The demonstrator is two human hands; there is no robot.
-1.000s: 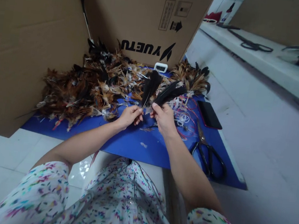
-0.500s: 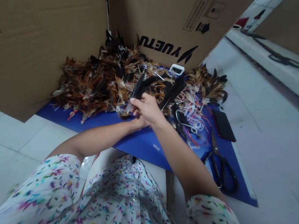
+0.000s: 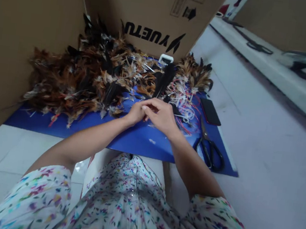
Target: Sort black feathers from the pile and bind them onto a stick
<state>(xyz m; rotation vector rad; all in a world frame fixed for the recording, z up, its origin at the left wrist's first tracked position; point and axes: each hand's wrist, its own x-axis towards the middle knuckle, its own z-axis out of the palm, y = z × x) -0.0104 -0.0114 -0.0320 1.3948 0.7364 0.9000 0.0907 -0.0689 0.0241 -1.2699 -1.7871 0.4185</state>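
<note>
My left hand [image 3: 135, 114] and my right hand [image 3: 162, 116] meet over the blue board [image 3: 133, 136], just in front of a pile of feathers. The fingers of both are closed and pressed together; whatever is between them is hidden. Right behind my right hand stand long black feathers [image 3: 166, 79]. To the left of my hands, at the front of the brown feather pile [image 3: 62, 77], lies a dark feather bunch [image 3: 112, 93]. White and red ties [image 3: 186, 107] lie tangled right of my right hand.
Black-handled scissors [image 3: 210, 151] and a dark phone [image 3: 210, 111] lie on the board's right side. Cardboard walls [image 3: 152, 3] stand behind and at the left. A small white device [image 3: 166, 59] sits near the back wall, beside another brown feather bunch [image 3: 195, 73].
My hands have drawn together, a little closer to me. The dark feathers that were at my right fingers now lie on the pile, away from the hands. The view has shifted right.
</note>
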